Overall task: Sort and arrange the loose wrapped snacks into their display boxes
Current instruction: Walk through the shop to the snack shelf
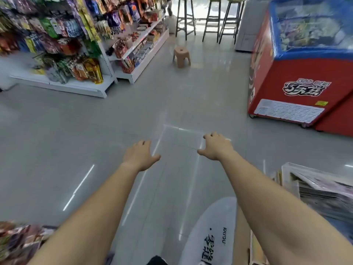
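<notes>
Snacks (17,240) in loose wrappers lie blurred at the lower left edge; a white display box (313,180) of packets sits at lower right. Between them the left hand (140,155) and right hand (216,146) extend over the floor (57,131), fingers spread, holding nothing, probably freed for the next pick. Stocked shelves (57,35) stand well beyond

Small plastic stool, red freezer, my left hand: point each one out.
small plastic stool (181,55): head view, front edge under seat.
red freezer (282,73): head view, red front panel.
left hand (140,155): head view, back of the hand.
</notes>
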Available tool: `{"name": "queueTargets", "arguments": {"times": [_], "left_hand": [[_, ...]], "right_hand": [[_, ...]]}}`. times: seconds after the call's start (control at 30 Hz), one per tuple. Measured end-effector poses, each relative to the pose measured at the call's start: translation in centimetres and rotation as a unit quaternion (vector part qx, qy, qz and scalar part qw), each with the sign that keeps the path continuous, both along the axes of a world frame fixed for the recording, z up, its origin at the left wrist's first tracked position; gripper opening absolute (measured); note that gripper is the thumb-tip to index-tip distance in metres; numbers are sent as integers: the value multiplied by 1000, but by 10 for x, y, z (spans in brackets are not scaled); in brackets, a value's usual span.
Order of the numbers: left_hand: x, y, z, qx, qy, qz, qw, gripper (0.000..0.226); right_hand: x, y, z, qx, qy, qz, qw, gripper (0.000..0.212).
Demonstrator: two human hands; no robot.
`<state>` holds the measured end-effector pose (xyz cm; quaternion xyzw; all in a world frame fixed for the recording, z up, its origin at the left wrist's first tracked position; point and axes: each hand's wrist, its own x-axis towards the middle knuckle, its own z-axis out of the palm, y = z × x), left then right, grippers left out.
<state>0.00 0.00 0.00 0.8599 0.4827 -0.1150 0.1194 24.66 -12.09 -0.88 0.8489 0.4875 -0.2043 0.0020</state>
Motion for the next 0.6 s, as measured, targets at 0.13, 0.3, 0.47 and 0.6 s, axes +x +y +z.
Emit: {"name": "queueTargets", "arguments": {"times": [0.13,0.3,0.47,0.6], "left_hand": [[16,32,-4,-10,-9,10,1000,78],[41,121,-23,-9,-11,20,1000,79],[73,242,-39,-44,-20,25,998,78],[106,334,-29,-68,-20,37,997,76]], "right_hand": [[18,39,-4,-18,6,10,1000,71],[41,128,-19,-34,14,32,999,66],[68,238,-18,-58,7,27,998,66],[96,324,-1,-61,13,16,998,68]]}}
